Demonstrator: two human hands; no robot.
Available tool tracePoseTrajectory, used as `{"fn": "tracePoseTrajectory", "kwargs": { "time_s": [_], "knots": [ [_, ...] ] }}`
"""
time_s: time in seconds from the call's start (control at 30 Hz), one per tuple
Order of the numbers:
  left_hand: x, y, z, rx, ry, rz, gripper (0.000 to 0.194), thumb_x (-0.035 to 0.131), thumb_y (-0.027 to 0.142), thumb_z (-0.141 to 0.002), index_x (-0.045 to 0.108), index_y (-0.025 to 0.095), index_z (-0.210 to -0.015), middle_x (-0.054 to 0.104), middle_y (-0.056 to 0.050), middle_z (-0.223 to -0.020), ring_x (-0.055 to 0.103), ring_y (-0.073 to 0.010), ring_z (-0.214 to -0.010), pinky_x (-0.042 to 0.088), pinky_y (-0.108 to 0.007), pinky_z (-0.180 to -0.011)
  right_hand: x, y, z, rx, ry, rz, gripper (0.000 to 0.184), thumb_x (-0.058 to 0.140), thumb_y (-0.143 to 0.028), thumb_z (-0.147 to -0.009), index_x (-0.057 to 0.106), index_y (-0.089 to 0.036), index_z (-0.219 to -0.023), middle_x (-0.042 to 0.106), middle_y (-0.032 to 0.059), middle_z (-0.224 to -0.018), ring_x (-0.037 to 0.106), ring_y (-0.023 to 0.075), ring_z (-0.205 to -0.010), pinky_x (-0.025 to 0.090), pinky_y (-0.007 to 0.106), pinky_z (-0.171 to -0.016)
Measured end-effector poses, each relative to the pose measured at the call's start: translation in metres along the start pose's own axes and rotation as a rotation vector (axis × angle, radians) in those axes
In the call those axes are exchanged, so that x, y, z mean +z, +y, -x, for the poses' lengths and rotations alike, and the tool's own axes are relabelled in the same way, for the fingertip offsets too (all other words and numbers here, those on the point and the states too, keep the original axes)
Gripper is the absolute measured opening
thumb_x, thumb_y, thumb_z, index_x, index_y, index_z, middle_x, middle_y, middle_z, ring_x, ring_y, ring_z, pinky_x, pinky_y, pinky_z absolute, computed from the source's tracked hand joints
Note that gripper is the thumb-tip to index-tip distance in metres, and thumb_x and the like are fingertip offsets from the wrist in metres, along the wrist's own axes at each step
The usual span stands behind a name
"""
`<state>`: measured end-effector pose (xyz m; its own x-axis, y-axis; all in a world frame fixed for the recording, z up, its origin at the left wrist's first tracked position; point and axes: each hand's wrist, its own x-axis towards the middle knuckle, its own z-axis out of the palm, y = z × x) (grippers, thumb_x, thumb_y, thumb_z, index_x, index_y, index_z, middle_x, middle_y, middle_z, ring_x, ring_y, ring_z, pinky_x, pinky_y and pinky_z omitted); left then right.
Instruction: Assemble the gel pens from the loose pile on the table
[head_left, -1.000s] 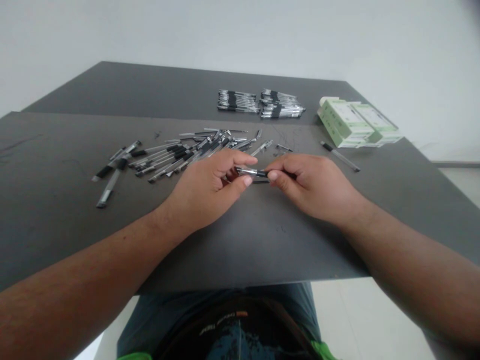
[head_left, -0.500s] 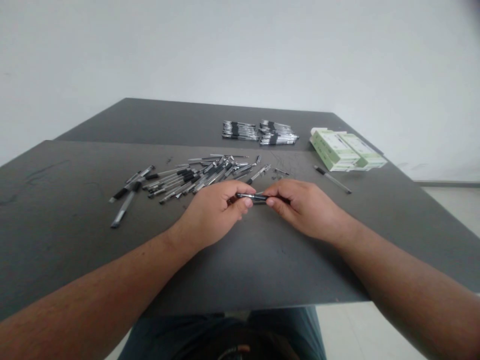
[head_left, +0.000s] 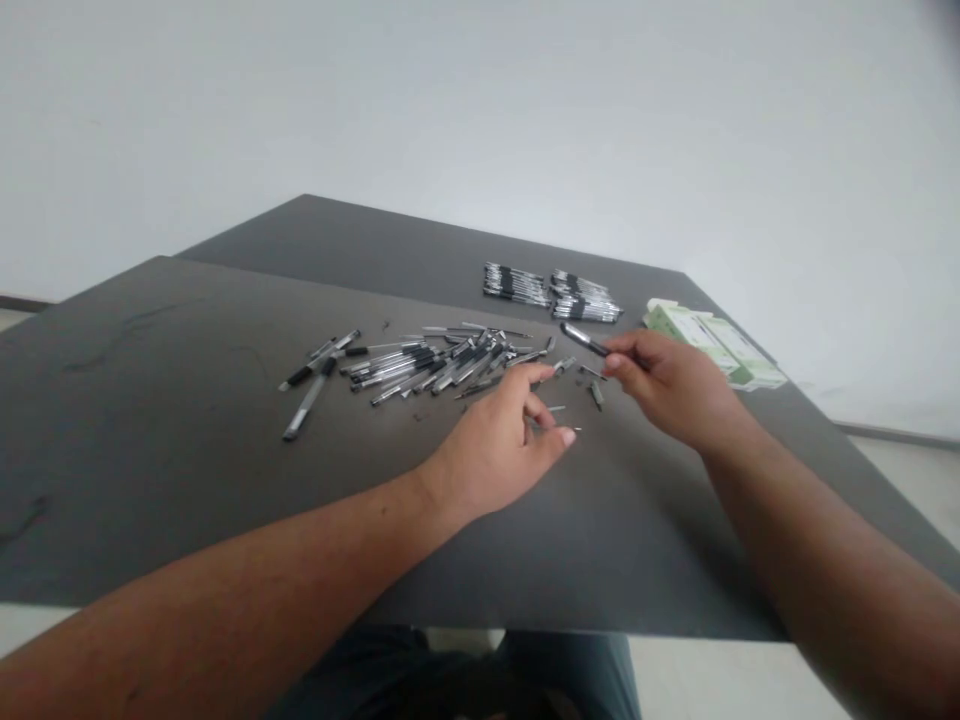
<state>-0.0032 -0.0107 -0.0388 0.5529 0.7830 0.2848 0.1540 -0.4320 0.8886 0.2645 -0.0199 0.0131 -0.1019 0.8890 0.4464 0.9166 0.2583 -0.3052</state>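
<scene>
Head view: my right hand (head_left: 671, 390) pinches a pen (head_left: 585, 338) to the right of the loose pen pile (head_left: 465, 362). My left hand (head_left: 499, 440), thumb and index finger parted, is at the pile's near right side. The dark grey table (head_left: 187, 480) supports the pile; pen rows (head_left: 585, 300) lie behind it, green-and-white boxes (head_left: 716, 345) to its right. A pale wall (head_left: 480, 120) stands beyond.

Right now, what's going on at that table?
A person holds a capped pen in the right hand, lifted above the dark table. The left hand hovers beside it, thumb and forefinger apart. Loose pens and parts lie in a jumble ahead and to the left. Farther back, more pens sit in neat rows, with green-and-white boxes to their right.
</scene>
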Motion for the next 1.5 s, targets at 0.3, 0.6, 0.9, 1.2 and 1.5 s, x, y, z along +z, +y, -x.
{"fn": "tracePoseTrajectory", "kwargs": {
  "time_s": [0.3, 0.6, 0.9, 1.2, 1.5],
  "knots": [
    [0.000, 0.008, 0.005, 0.111, -0.184, -0.222, 0.037, 0.064, 0.027, -0.100, 0.070, 0.020, -0.136, 0.083, -0.006, -0.098, 0.080, -0.0257, -0.088, 0.062, -0.041, -0.083, 0.061, 0.006, -0.152, 0.047, -0.270, 0.359, 0.033, 0.061, -0.028, -0.105, 0.084, -0.017, -0.125, 0.084, 0.0170, -0.126, 0.075, 0.0304, -0.117, 0.055, 0.039, -0.104],
    [0.002, 0.004, 0.004, 0.189, -0.216, -0.263, 0.033, 0.061, 0.028, -0.104, 0.070, 0.020, -0.135, 0.083, -0.011, -0.132, 0.080, -0.0343, -0.121, 0.065, -0.054, -0.106, 0.126, 0.018, -0.198, 0.005, -0.464, 0.486, 0.037, 0.074, -0.043, -0.108, 0.072, -0.021, -0.137, 0.072, 0.0117, -0.143, 0.073, 0.0279, -0.122, 0.063, 0.052, -0.104],
    [0.001, 0.004, 0.004, 0.208, -0.232, -0.271, 0.031, 0.059, 0.026, -0.105, 0.069, 0.020, -0.134, 0.081, -0.011, -0.137, 0.079, -0.0341, -0.126, 0.063, -0.053, -0.110, 0.120, 0.024, -0.193, -0.015, -0.392, 0.444, 0.026, 0.071, -0.028, -0.106, 0.080, -0.015, -0.127, 0.079, 0.0182, -0.131, 0.071, 0.0305, -0.126, 0.053, 0.045, -0.114],
    [0.001, 0.003, 0.002, 0.328, -0.284, -0.369, 0.017, 0.057, 0.023, -0.105, 0.073, 0.020, -0.110, 0.083, -0.008, -0.109, 0.079, -0.0268, -0.105, 0.062, -0.042, -0.094, 0.052, 0.012, -0.106, -0.031, -0.267, 0.289, 0.031, 0.063, -0.031, -0.102, 0.084, -0.020, -0.121, 0.084, 0.0107, -0.113, 0.075, 0.0270, -0.101, 0.056, 0.038, -0.094],
    [0.002, 0.000, 0.001, 0.443, -0.318, -0.398, 0.013, 0.058, 0.020, -0.105, 0.071, 0.020, -0.101, 0.080, -0.004, -0.100, 0.075, -0.0224, -0.098, 0.057, -0.036, -0.090, 0.029, 0.036, -0.031, -0.225, -0.228, 0.171, 0.023, 0.066, -0.025, -0.099, 0.086, -0.022, -0.110, 0.082, 0.0098, -0.102, 0.073, 0.0261, -0.086, 0.057, 0.039, -0.084]
  ]
}}
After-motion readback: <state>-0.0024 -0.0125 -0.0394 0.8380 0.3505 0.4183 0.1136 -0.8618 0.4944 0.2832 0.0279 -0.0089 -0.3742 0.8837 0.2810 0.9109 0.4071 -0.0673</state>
